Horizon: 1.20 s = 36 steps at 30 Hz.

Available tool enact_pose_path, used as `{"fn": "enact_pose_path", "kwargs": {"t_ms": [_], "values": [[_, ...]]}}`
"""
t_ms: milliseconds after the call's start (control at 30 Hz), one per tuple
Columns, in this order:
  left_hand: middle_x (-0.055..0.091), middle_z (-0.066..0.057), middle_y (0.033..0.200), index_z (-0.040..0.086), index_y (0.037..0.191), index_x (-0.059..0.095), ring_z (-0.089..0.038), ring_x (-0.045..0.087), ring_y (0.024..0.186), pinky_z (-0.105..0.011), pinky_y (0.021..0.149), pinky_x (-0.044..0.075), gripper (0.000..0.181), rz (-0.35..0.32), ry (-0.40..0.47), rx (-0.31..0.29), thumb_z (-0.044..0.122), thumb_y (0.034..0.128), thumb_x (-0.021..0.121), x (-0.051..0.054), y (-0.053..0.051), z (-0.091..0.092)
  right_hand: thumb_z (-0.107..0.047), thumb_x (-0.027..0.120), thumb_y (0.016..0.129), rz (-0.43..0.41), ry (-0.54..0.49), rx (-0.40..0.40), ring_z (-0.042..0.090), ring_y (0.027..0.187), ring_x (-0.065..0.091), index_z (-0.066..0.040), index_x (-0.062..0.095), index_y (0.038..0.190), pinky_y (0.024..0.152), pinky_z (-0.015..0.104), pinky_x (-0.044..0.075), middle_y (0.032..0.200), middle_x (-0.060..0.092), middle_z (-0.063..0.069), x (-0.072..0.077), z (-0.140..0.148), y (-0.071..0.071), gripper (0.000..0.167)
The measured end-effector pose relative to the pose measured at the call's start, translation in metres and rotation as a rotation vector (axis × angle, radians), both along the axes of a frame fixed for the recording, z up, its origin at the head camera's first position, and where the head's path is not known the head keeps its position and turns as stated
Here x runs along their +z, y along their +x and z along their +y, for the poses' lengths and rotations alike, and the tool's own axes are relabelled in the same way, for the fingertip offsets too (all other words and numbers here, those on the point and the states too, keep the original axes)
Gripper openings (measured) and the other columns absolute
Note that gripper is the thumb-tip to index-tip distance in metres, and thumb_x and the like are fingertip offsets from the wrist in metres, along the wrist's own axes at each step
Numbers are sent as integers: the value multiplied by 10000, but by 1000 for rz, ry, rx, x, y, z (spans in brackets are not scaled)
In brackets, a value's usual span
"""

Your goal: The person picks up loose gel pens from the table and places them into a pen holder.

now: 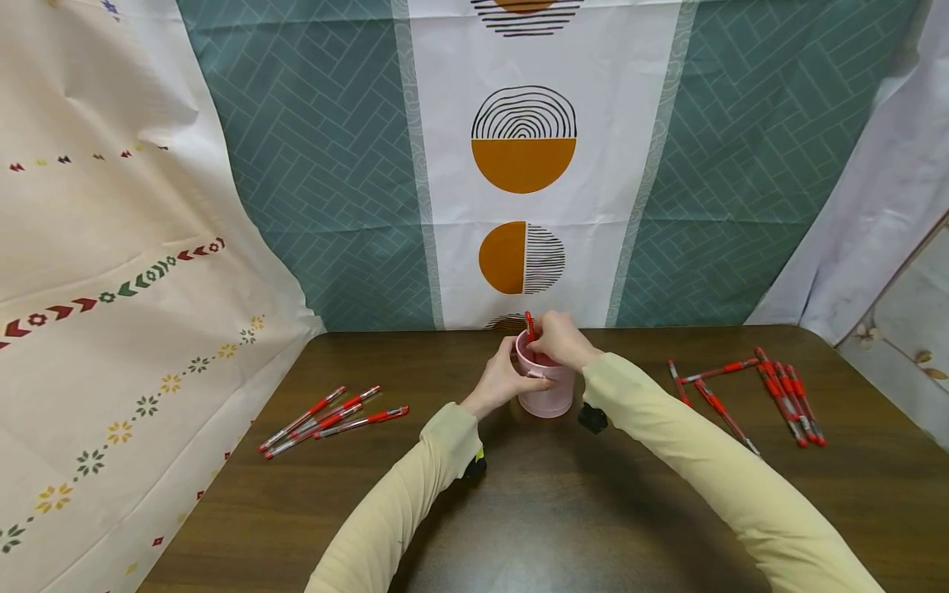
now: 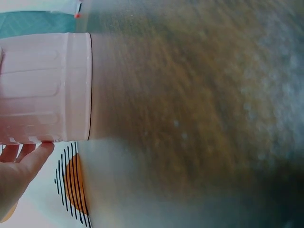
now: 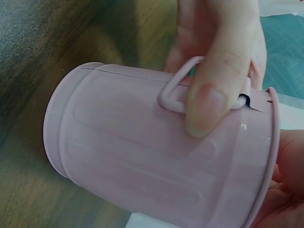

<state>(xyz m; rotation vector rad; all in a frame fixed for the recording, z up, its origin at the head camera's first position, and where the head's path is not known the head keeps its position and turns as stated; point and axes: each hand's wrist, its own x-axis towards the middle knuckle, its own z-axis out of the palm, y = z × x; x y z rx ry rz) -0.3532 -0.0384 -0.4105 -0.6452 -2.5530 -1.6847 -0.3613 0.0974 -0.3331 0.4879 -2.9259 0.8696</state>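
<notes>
Your arms reach forward over the bench, converging at the pink pail, which stands near the far edge's middle. Your left hand curls around it, thumb over the handle; your right hand pinches a red pen upright in its mouth.

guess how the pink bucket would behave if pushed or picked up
The pink bucket is probably stiff, as its ribbed wall shows no dent where the left hand grips it. Its glossy finish suggests it may be slippery. Being taller than wide, it might tip if pushed near the rim.
</notes>
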Motion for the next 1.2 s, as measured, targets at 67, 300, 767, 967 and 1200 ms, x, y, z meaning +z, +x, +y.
{"fn": "enact_pose_path", "kwargs": {"t_ms": [67, 300, 767, 967, 1200], "values": [[476, 19, 1180, 125, 1263, 353, -126, 464, 1049, -295, 870, 396, 782, -2, 0, -2, 256, 652, 823, 0, 0, 0, -35, 676, 784, -5, 11, -2, 182, 589, 494, 22, 666, 805, 524, 241, 440, 668, 599, 65, -1, -1, 0, 62], [475, 24, 1177, 120, 1261, 356, -109, 463, 1047, -290, 872, 392, 790, -4, 3, -3, 252, 643, 830, 0, 1, 1, -34, 667, 786, -30, 24, -2, 190, 615, 490, 2, 682, 769, 545, 246, 433, 666, 606, 55, -3, -2, -1, 43], [474, 17, 1180, 117, 1261, 352, -127, 465, 1042, -305, 868, 401, 794, 7, 12, -5, 268, 644, 827, -1, 0, 1, -65, 705, 770, -9, 61, -18, 173, 583, 466, 12, 655, 744, 513, 234, 400, 634, 575, 55, 0, -1, 0, 96], [473, 27, 1176, 126, 1262, 351, -123, 463, 1034, -300, 860, 403, 794, -8, 17, -9, 285, 645, 825, -1, 3, 1, -91, 713, 775, -41, 41, -35, 175, 551, 471, 18, 669, 759, 483, 226, 412, 640, 589, 90, 6, 4, 2, 119], [482, 22, 1158, 125, 1250, 357, -138, 467, 1025, -315, 855, 410, 785, -10, 36, -5, 298, 642, 823, -1, 2, 1, -95, 709, 781, -29, 10, -47, 199, 584, 516, 41, 687, 788, 521, 260, 466, 701, 632, 118, 20, 10, 4, 139]]}}
